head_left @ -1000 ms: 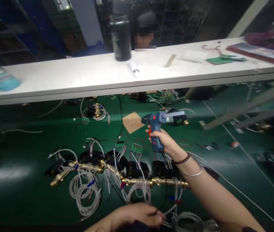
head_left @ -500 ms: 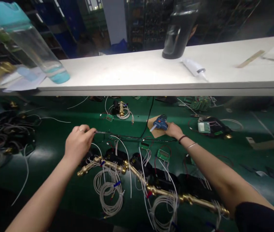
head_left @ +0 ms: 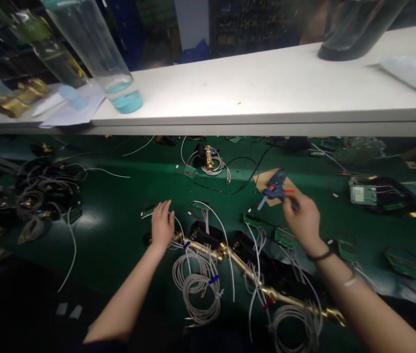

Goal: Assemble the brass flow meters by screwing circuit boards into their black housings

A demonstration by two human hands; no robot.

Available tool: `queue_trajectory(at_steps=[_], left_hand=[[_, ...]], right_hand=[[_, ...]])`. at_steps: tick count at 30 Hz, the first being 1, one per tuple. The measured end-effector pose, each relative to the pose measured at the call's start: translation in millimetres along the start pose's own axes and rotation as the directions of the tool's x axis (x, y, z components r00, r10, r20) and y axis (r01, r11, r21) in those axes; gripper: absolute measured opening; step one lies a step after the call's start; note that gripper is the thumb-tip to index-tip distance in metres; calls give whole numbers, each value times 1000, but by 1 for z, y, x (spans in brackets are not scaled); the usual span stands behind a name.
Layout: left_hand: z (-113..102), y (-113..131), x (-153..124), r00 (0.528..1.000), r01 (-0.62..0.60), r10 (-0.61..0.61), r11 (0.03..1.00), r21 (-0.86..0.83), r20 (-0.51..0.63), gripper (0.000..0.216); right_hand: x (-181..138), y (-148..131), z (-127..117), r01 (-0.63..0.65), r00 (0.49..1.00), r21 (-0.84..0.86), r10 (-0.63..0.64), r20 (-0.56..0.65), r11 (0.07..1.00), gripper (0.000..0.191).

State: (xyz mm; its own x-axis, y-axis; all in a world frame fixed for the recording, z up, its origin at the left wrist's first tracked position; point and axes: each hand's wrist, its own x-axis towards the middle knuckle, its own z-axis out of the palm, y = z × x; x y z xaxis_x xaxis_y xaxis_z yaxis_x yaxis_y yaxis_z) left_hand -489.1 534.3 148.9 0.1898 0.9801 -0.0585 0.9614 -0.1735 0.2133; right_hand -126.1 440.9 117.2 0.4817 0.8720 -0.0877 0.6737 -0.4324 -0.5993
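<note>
Brass runs under the left hand [head_left: 162,224], which lies flat and open-fingered on the near-left end of a brass pipe assembly [head_left: 230,257], pressing rather than clasping; nothing is closed in its grip. The right hand [head_left: 302,218] hangs just this side of a blue glue gun [head_left: 274,185], fingers loosely curled, and blur hides whether the fingertips touch the gun or hold something small and red, so its grip cannot be told.

That assembly lies diagonally across the green bench [head_left: 119,196], from the left hand down toward the right forearm, with black modules along it and coils of white cable [head_left: 196,289] spilling off. I judge it heavy and stiff along the pipe, but floppy and snag-prone at the wires and small green circuit boards [head_left: 284,235]; the bare brass between modules looks the safest place to take hold.

The gun rests on a cardboard square [head_left: 262,179], probably light, its handle the natural hold. Farther out, a white shelf [head_left: 266,93] carries a clear bottle [head_left: 97,49].
</note>
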Motion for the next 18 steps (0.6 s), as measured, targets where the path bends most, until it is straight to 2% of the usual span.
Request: queue_trajectory(at_steps=[3, 5, 7, 9, 12, 16, 18], left_hand=[[12, -25, -48, 972, 231, -227, 971, 59, -64, 49], [22, -31, -64, 942, 334, -330, 940, 65, -62, 57], [31, -33, -68, 926, 378, -377, 924, 58, -25, 56], [35, -36, -67, 924, 381, -382, 923, 50, 17, 52], [34, -48, -65, 933, 351, -353, 935, 37, 68, 54], [23, -75, -70, 951, 267, -266, 964, 16, 156, 58], [16, -91, -72, 958, 209, -207, 978, 10, 197, 61]], right_hand=[[-66, -41, 28, 207, 962, 20, -208, 175, 978, 24], [-93, -61, 54, 261, 938, -17, -249, 240, 965, 31], [-106, -72, 76, 302, 918, -53, -275, 287, 952, 41], [-110, -76, 89, 349, 896, -80, -307, 321, 934, 45], [-114, -80, 96, 428, 862, -107, -370, 346, 898, 44], [-131, -87, 107, 532, 811, -95, -475, 342, 841, 33], [-141, -90, 120, 570, 793, -84, -520, 318, 817, 40]])
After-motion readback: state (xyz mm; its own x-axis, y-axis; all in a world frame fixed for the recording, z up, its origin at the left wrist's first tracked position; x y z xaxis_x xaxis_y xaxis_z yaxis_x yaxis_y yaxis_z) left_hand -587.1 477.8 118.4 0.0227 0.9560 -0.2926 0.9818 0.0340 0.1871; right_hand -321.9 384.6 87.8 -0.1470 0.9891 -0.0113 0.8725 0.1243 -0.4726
